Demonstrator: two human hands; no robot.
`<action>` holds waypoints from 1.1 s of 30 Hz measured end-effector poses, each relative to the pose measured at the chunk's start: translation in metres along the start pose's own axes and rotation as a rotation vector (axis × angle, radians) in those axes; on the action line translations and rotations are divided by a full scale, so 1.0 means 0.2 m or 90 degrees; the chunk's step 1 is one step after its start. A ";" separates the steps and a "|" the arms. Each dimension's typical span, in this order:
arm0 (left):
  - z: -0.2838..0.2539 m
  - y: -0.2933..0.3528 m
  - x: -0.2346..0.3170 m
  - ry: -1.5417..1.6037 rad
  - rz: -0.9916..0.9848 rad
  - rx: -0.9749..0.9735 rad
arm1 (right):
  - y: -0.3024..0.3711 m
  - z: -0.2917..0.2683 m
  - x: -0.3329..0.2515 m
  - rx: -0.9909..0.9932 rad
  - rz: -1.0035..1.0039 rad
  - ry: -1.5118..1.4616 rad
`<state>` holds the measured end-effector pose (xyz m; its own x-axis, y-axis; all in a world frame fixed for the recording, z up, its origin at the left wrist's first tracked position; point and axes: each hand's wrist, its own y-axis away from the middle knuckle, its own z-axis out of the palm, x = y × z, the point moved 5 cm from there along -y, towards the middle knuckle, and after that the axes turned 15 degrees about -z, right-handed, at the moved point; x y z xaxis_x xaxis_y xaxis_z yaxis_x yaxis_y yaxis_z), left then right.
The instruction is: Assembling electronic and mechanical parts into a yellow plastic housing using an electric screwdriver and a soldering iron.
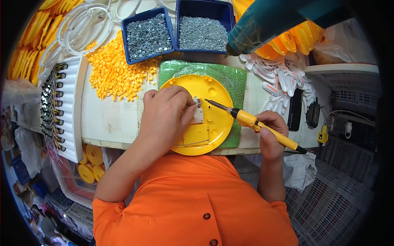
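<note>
A round yellow plastic housing (223,123) lies with its inner side up on a green woven mat (240,90). Inside it sit a small white part (198,116) and a yellow rectangular cover (196,134). My left hand (170,108) rests over the housing's left side, its fingers pinched on what looks like a thin wire beside the white part; the fingers hide most of it. With my right hand (272,133) I hold a yellow-handled soldering iron (248,119). Its tip points left, just right of my left fingertips; whether it touches anything cannot be told.
Two blue bins (148,37) of small metal parts stand at the back, beside a heap of small yellow pieces (119,69). A teal tool (266,26) hangs at upper right. White handle-like parts (283,82) and a black phone-like slab (294,110) lie right; a white ribbed tray (70,110) stands left.
</note>
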<state>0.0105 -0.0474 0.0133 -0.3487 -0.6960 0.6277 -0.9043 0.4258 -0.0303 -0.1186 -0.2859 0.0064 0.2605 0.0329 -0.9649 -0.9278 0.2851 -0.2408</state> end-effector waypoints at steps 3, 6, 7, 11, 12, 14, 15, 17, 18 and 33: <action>0.00 0.00 0.00 -0.002 0.000 0.004 | 0.00 0.03 -0.01 -0.005 0.000 -0.002; 0.00 0.00 0.00 -0.001 0.002 0.001 | 0.00 0.04 -0.01 -0.003 -0.007 -0.011; -0.01 0.00 0.01 -0.004 0.000 0.000 | 0.00 0.04 -0.01 -0.003 -0.007 -0.012; -0.01 0.00 0.01 -0.004 0.002 0.000 | 0.00 0.05 -0.01 -0.028 -0.012 0.014; -0.01 0.00 0.01 -0.004 0.002 0.001 | 0.00 0.05 -0.01 -0.040 -0.019 0.030; -0.02 0.00 0.02 -0.001 0.004 0.001 | -0.01 0.06 -0.01 -0.045 -0.019 0.030; -0.03 0.00 0.02 -0.001 0.004 0.001 | -0.01 0.06 -0.01 -0.050 -0.019 0.030; -0.07 -0.02 0.01 0.033 -0.011 0.003 | -0.01 0.07 -0.02 -0.053 -0.023 0.032; -0.08 -0.03 0.01 0.033 -0.012 0.002 | -0.01 0.07 -0.02 -0.056 -0.028 0.033; -0.03 -0.05 -0.01 -0.027 0.008 -0.006 | -0.01 0.06 -0.02 -0.038 -0.041 0.025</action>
<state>0.0212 -0.0457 0.0171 -0.3709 -0.7144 0.5934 -0.8973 0.4403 -0.0307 -0.1136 -0.2749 0.0119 0.3111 -0.0217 -0.9501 -0.9237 0.2282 -0.3076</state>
